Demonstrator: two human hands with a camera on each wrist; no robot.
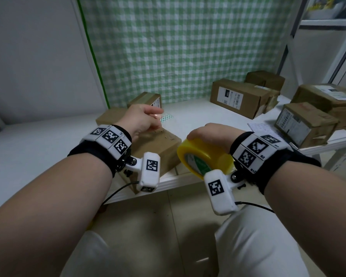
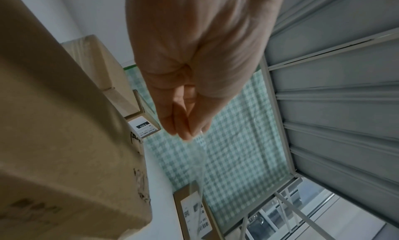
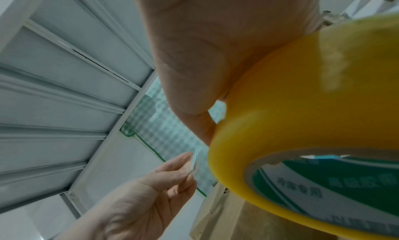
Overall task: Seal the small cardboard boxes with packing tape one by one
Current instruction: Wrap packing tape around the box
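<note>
Two hands share the job: my right hand (image 1: 210,132) grips the yellow tape roll (image 1: 205,157) at the table's (image 1: 194,110) front edge, my left hand (image 1: 143,120) pinches the tape's free end (image 1: 166,117), drawing it over the box (image 1: 158,148) at that edge for sealing.

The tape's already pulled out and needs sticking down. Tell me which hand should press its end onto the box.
Left. The left hand pinches the tape's free end above the cardboard box, while the right hand is occupied gripping the yellow tape roll.
</note>
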